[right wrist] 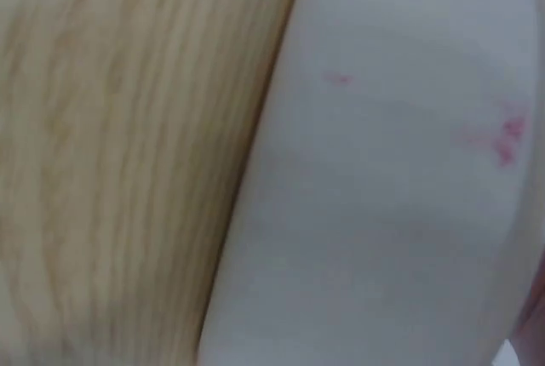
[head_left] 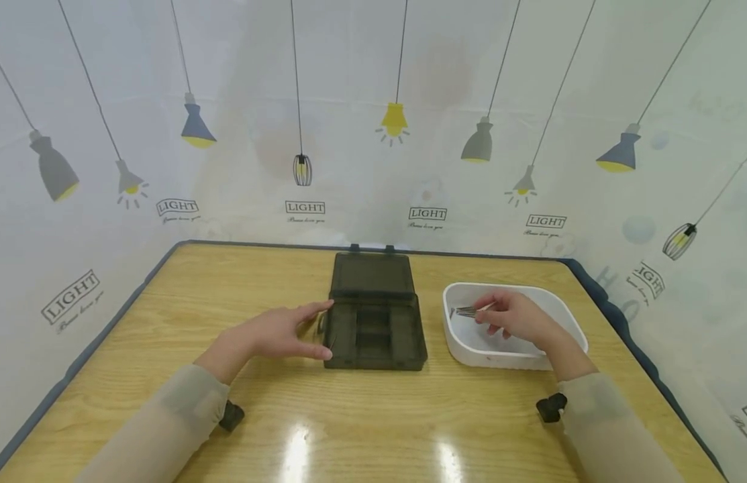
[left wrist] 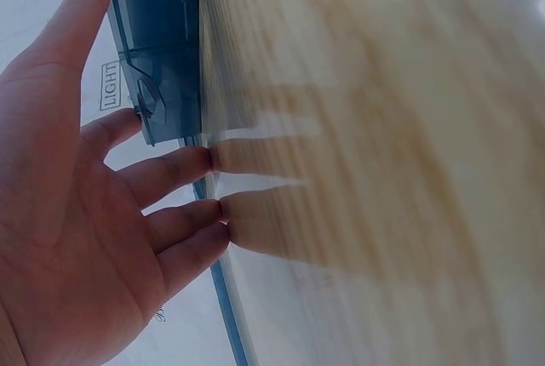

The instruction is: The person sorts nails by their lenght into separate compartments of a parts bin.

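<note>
Wood table (head_left: 349, 412) bears box (head_left: 373, 274) and tub (head_left: 500, 359) before lamp-printed backdrop (head_left: 349, 67).

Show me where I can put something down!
Bare wood on the table lies left of the left hand, and at the front, between both sleeves. A narrow bare strip separates the dark case from the white tray. It's crowded in the tray, where the right hand pinches thin metal pieces, and at the case's left side, which the left hand touches.
</note>
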`<state>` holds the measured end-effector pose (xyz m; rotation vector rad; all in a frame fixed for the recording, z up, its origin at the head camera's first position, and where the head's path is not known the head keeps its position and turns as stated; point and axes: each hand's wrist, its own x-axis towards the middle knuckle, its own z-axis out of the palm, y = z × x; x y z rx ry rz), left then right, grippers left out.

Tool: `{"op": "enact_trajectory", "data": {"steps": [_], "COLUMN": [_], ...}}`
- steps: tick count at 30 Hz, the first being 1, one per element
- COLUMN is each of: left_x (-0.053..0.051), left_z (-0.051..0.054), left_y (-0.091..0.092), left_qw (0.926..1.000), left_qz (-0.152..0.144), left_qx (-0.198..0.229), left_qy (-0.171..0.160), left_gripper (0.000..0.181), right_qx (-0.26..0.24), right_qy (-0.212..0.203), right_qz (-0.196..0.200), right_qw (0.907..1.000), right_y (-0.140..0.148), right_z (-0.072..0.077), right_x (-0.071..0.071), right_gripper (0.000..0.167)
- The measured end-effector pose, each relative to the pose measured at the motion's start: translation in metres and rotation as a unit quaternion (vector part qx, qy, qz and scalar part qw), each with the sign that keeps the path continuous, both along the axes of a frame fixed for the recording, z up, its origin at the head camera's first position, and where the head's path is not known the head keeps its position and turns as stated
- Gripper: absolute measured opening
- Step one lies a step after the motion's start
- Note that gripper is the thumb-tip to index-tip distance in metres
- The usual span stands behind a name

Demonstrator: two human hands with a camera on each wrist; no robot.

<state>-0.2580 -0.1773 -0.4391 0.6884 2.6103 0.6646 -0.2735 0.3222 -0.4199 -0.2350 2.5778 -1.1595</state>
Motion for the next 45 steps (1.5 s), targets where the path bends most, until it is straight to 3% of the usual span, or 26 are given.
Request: {"op": "enact_trajectory", "data": {"steps": [6,14,28,45], "left_x": [0.001,0.0,0.002,0.001], "left_z": [-0.002,-0.003,0.001,0.002], "left_y": [0.001,0.002,0.002,0.001], "left_qw": [1.0,1.0,1.0,1.0], "left_qz": [0.001,0.002,-0.003,-0.003], "left_qx": [0.004,0.0,0.004,0.004], "left_qy": [-0.001,0.005,0.002,0.004], "left_gripper": [0.113,0.112,0.112,0.11], "right_qx": [0.014,0.035,0.071,0.132], "right_qy": [-0.036,-0.031,-0.017,-0.001], "right_qz": [0.014,0.016,0.014,0.024], "right_qw": [0.9992,0.9988,0.9972,0.991], "right_y": [0.005,0.006,0.002,-0.004], "right_z": [-0.012,-0.018,-0.023,-0.021], "right_x": [-0.003,-0.004,-0.009,-0.006], "right_gripper": [0.044,0.047,0.024,0.012]}}
